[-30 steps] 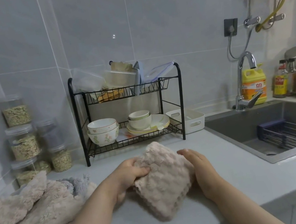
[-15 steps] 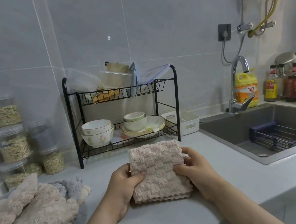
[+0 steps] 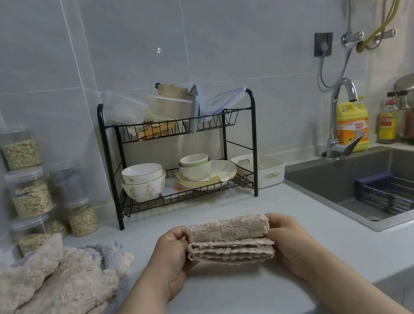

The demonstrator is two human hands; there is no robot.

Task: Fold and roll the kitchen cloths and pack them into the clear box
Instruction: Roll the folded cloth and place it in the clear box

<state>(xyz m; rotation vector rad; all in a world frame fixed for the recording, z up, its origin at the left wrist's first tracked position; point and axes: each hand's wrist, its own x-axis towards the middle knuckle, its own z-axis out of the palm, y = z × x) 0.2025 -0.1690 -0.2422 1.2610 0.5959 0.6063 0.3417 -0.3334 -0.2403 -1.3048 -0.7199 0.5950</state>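
**Pile of cloths** (image 3: 41,297): loose, beige over grey, at the left front corner of the desk (image 3: 249,306), well apart from the work.

**Left hand** (image 3: 173,256): the grip is clenched on the left end of the beige cloth (image 3: 228,234).

**Beige cloth:** near the middle of the desk's front edge, in front of the dish rack (image 3: 181,155). Whether it rests on the surface or hangs just above it cannot be told. The far part is rolled. The near part shows stacked wavy edges facing the front edge. The long axis runs left to right, parallel to that edge.

**Right hand** (image 3: 289,241): the grip is clenched on the right end.

**Judged handling:** light, soft and fluffy, neither slippery nor fragile. The roll would probably spring open if released, so it is best held at both ends, with pressure kept on the roll.
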